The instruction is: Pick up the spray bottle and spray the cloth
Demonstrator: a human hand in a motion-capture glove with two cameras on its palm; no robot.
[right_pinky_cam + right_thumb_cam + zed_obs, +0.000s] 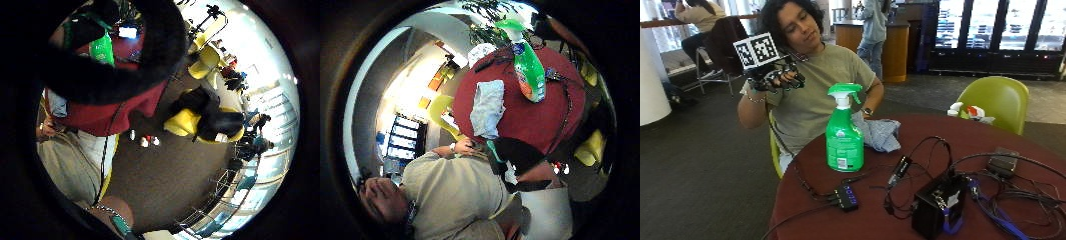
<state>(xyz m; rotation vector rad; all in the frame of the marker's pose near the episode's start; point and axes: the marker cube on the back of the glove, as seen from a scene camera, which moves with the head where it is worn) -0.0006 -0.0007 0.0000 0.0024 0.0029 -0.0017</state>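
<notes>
Cables and a black box are lying nearest on the round red bench, with the green spray bottle standing upright beyond them, the crumpled cloth just behind it. Raised beside the person's shoulder, the gloved right hand is hanging with fingers relaxed, grip released, grasping nothing. From the thumb-side palm view, the bottle and cloth are sitting near each other on the bench.

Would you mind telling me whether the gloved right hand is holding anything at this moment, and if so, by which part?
Nothing is held. The gloved right hand is raised beside the person's shoulder, apart from the spray bottle, which stands untouched on the table.
</notes>
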